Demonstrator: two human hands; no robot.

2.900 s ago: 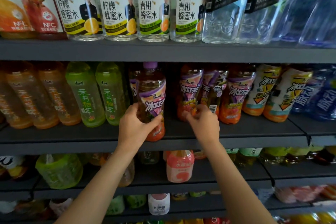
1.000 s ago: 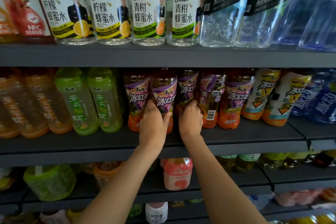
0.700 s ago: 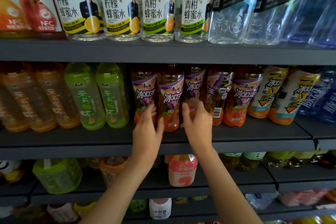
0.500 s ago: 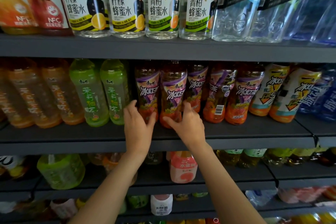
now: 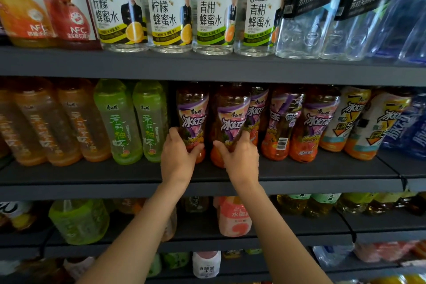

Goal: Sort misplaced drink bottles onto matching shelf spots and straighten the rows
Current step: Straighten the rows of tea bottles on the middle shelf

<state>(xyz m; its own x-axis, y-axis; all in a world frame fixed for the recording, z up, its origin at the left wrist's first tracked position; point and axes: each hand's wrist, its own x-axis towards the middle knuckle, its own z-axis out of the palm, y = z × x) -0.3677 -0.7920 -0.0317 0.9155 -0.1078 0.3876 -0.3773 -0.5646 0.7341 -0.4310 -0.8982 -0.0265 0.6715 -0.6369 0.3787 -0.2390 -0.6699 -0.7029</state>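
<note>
Two hands are up at the middle shelf [image 5: 299, 173], each wrapped low around its own iced-tea bottle. The left hand [image 5: 178, 157] grips the left purple-label bottle [image 5: 192, 120], thumb curled across its front and fingers [image 5: 171, 132] reaching round its left side. The right hand [image 5: 242, 159] grips the right purple-label bottle [image 5: 230, 122] beside it, thumb on the front, fingers [image 5: 245, 137] curled round its right flank. Both sets of fingers are clamped on the bottles, not spread free.

Taking the left purple-label bottle as the marker: the green tea bottles [image 5: 149, 122] stand just to its left with a dark gap between, the right purple-label bottle stands just to its right, a narrow slit apart, and past that run more bottles of the same purple label [image 5: 318, 122], one turned barcode [image 5: 282, 143] outward.

Both held bottles stand upright, long axes vertical, bases on the shelf near its front edge. They lie straight ahead of the palms, so I'd judge any nudge back into line goes directly away from the person, with each hand already on its own bottle and neither needing to cross. The right one seems to lean slightly toward the right, so squaring it looks like the finer job.
</note>
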